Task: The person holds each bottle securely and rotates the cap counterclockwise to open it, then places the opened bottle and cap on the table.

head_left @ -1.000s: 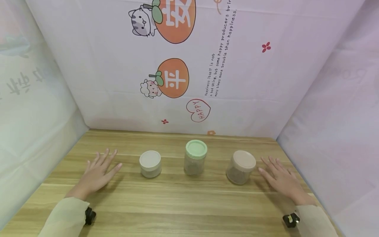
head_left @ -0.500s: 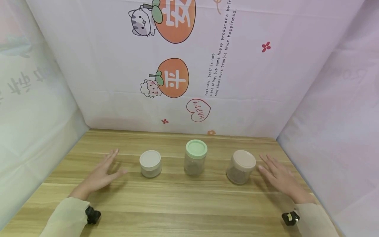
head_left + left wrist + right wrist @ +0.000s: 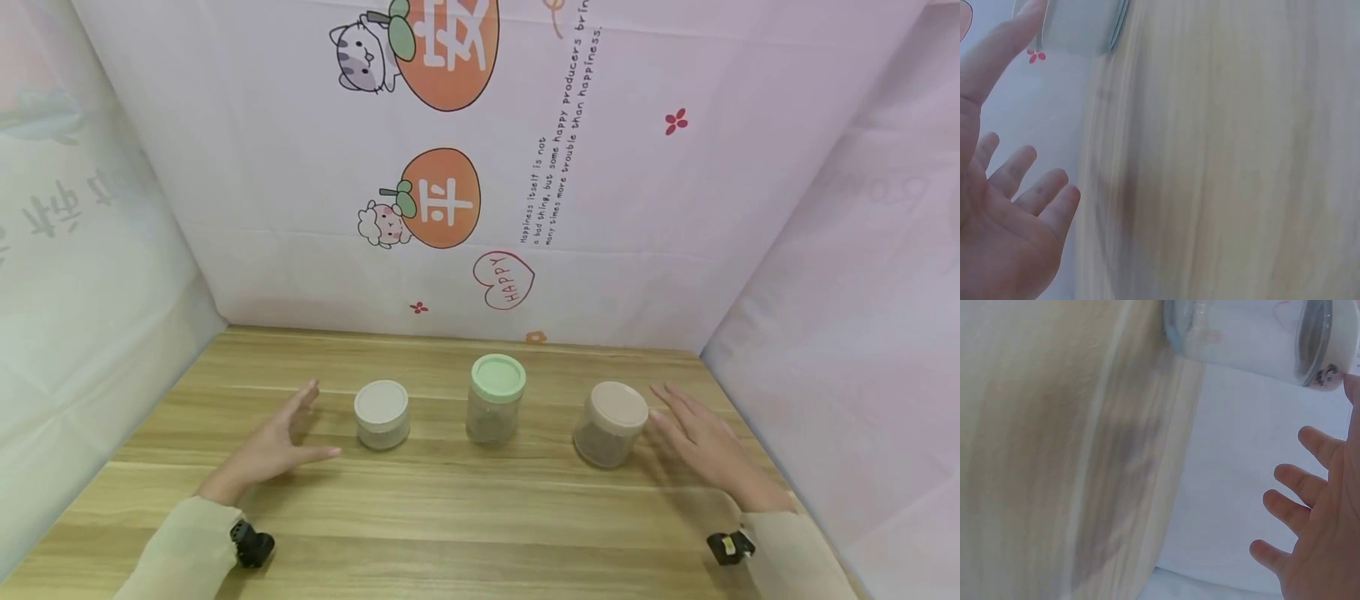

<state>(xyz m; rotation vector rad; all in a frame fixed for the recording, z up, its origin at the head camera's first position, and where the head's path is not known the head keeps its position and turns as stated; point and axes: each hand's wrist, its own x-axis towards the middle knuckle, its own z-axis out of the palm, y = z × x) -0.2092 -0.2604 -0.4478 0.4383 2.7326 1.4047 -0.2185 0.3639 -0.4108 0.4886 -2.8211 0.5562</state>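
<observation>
Three clear jars with coloured lids stand upright in a row on the wooden table. My left hand (image 3: 267, 450) is held to the left of the short white-lidded jar (image 3: 382, 415), thumb and fingers spread wide with a gap to the jar. On the other side, my right hand (image 3: 701, 442) hovers beside the pink-lidded jar (image 3: 610, 423), its fingertips close to the lid. In the right wrist view the fingers spread near that jar (image 3: 1247, 337), with nothing in the palm. Between them stands the taller green-lidded jar (image 3: 495, 400), apart from both hands.
The wooden table (image 3: 480, 525) reaches back to a white printed cloth (image 3: 615, 183) hung behind it. More white cloth (image 3: 97, 208) closes the left side, and another sheet (image 3: 847, 292) the right. A small black camera (image 3: 251, 544) sits at each wrist.
My left hand has moved right toward the white-lidded jar, turning so thumb and fingers face it. The right hand has shifted slightly left toward the pink-lidded jar. The jars have stayed put.
</observation>
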